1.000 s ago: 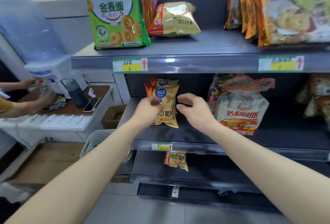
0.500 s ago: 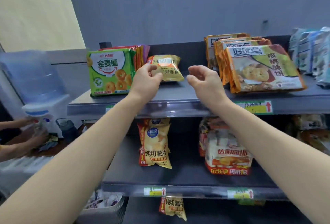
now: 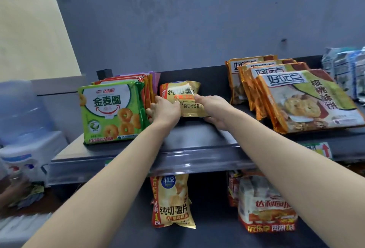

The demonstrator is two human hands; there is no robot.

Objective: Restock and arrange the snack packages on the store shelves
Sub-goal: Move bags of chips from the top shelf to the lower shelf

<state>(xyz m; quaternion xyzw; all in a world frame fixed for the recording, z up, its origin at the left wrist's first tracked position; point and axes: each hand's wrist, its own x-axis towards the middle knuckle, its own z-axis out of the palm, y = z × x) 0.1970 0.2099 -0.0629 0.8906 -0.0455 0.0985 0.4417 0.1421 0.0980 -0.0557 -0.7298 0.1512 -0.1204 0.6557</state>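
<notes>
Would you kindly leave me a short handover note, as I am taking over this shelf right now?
Left hand grips the left edge of the gold foil potato-chip bag; right hand pinches its right edge.
The bag sits mid-way along the dark grey top shelf, between the green ring-biscuit pack and the orange walnut-biscuit packs.
Done: both neighbours stand in rows.
Left: probably straighten this bag, then tidy the yellow chip bag on the shelf below.

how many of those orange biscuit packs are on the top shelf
4, leaning in a row at the right of the top shelf: front pack, second pack, third pack, back pack. More may hide behind them.
</notes>
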